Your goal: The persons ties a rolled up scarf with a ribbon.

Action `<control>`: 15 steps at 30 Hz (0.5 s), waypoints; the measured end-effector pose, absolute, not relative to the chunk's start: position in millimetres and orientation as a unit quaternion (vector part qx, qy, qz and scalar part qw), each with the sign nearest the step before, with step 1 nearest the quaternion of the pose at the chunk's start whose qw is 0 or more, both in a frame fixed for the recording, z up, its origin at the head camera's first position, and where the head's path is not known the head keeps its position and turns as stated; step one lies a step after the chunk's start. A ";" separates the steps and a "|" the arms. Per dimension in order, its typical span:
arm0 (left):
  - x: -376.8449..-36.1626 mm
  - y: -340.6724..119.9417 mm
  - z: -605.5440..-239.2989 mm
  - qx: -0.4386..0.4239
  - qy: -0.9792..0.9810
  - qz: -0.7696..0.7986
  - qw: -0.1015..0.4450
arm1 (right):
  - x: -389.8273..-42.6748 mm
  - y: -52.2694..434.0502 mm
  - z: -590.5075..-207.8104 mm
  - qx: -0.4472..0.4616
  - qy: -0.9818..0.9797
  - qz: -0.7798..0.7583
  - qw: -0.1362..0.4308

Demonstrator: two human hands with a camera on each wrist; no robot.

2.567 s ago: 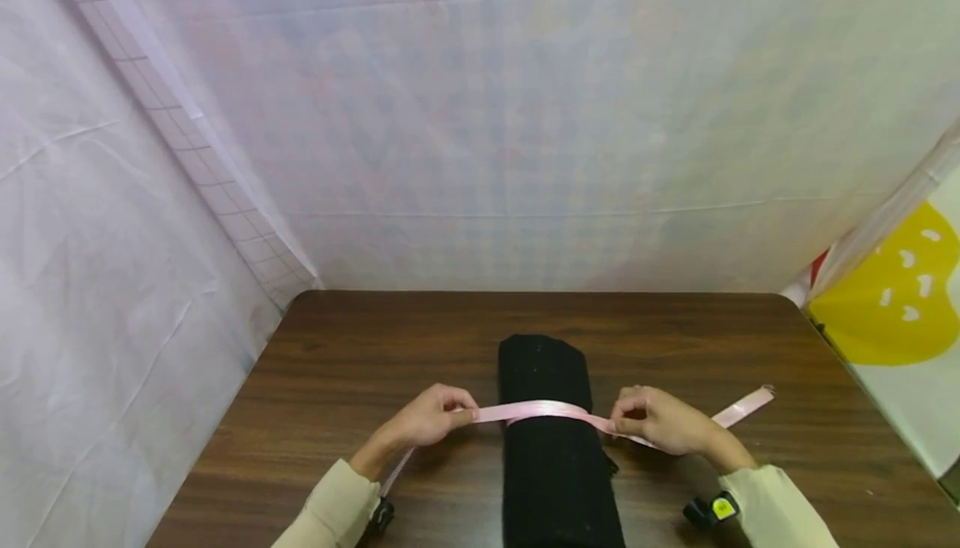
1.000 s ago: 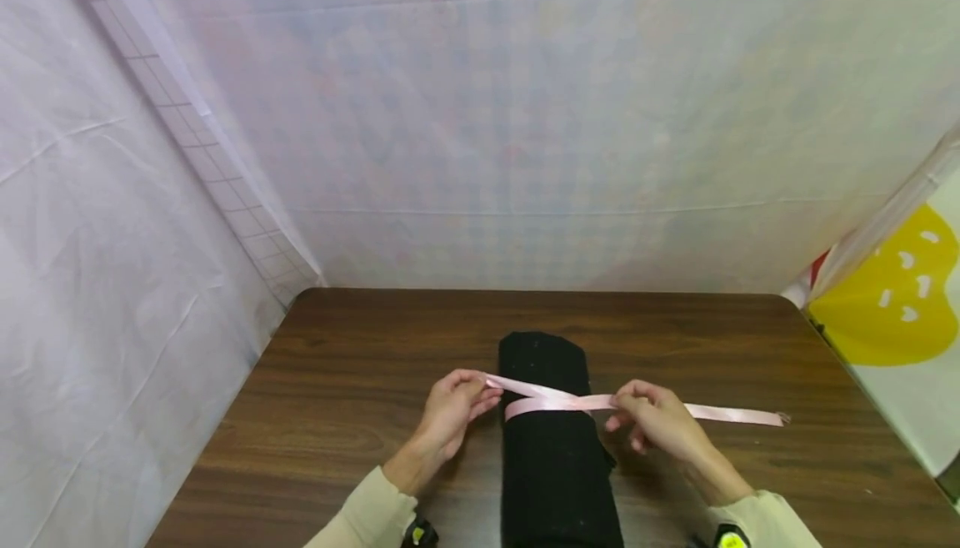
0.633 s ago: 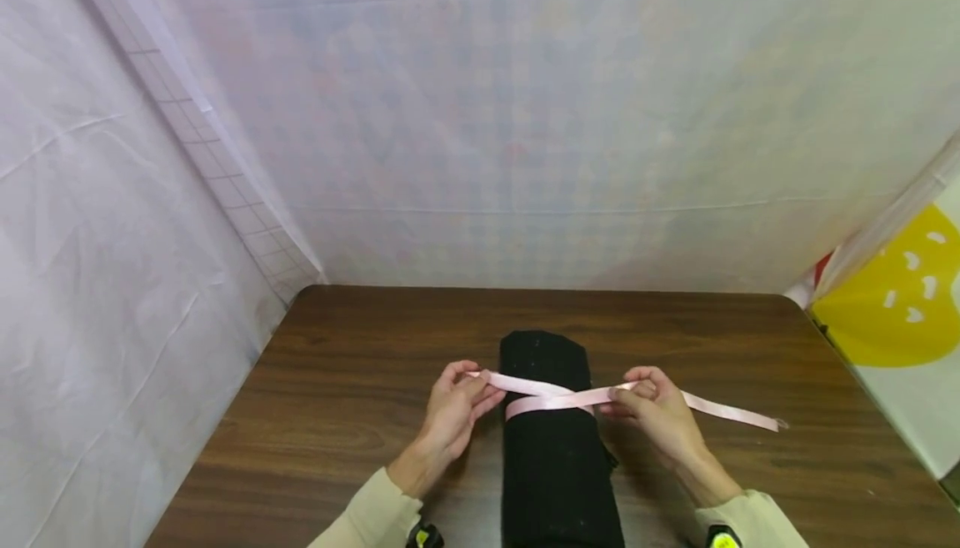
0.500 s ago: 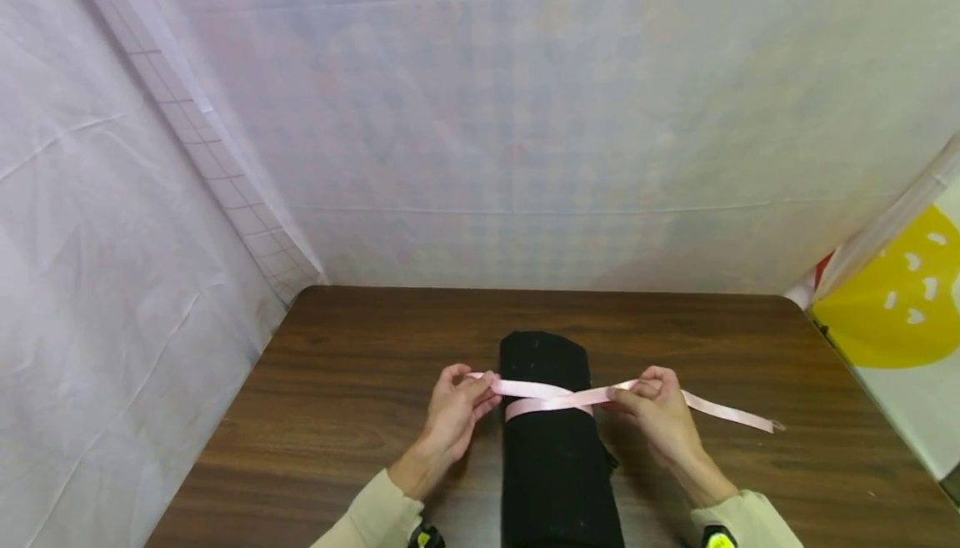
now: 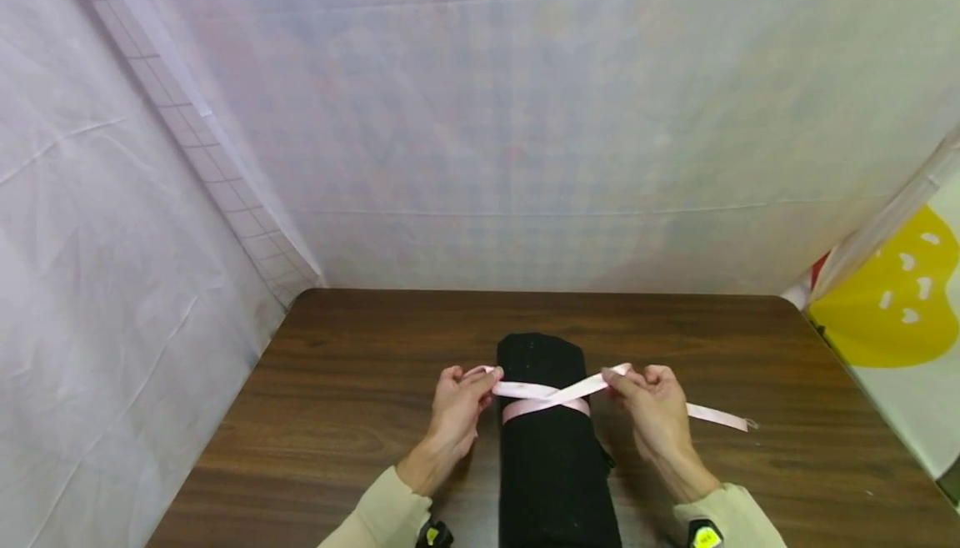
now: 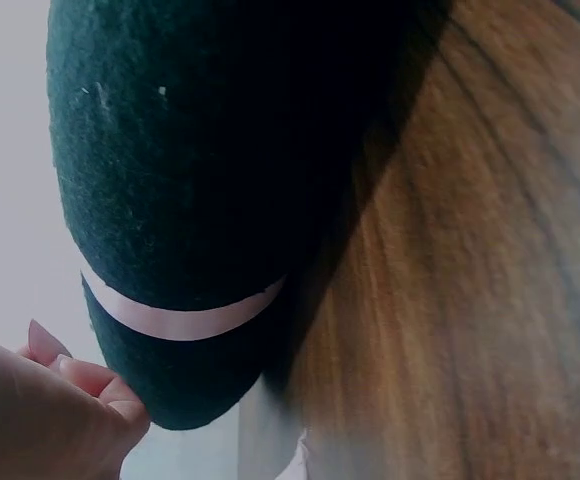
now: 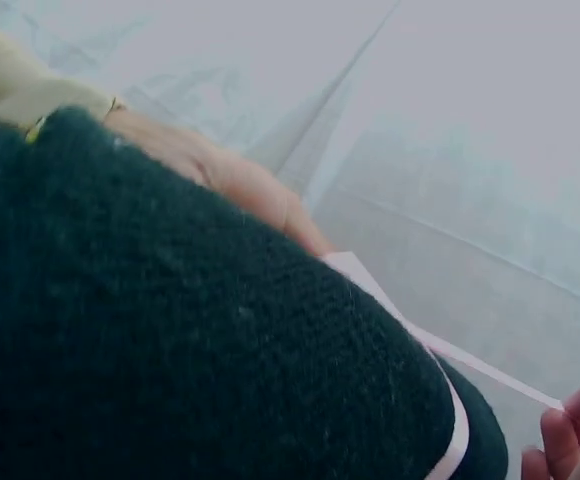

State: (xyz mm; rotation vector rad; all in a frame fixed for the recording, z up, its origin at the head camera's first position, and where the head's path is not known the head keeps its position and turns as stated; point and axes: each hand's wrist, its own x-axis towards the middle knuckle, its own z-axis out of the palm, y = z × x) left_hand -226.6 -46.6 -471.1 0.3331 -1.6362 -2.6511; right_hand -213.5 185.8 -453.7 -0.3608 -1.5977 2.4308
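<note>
A black rolled bundle of fuzzy cloth (image 5: 555, 473) lies lengthwise on the table, showing dark green in both wrist views. Round it runs a pink satin ribbon (image 5: 527, 407), its two ends crossed on top of the roll. At the roll's left edge my left hand (image 5: 453, 410) pinches one end between thumb and fingers. My right hand (image 5: 656, 414) pinches the other end just right of the roll, lifted slightly, and the ribbon's loose tail (image 5: 717, 417) sticks out beyond that hand. In the left wrist view the ribbon band (image 6: 185, 322) lies flat round the roll's side.
The brown wood-grain table (image 5: 360, 339) spreads to both sides of the roll. White sheeting (image 5: 480, 156) hangs behind its far edge, and more hangs at the left. A yellow printed shape (image 5: 892, 298) shows at the far right.
Earlier the ribbon was stretched out sideways; now its ends cross on top. The left hand has come in to the roll's edge. The right hand has risen slightly, and the loose tail has shortened.
</note>
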 end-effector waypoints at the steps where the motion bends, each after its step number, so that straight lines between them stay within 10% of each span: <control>1: -226.5 -46.2 -469.8 0.104 -0.523 -0.846 0.007 | -213.4 184.9 -453.0 -0.122 -0.527 0.834 0.107; 15: -227.9 -40.9 -462.3 0.050 -0.548 -0.834 0.038 | -212.4 173.2 -444.5 -0.098 -0.513 0.849 0.079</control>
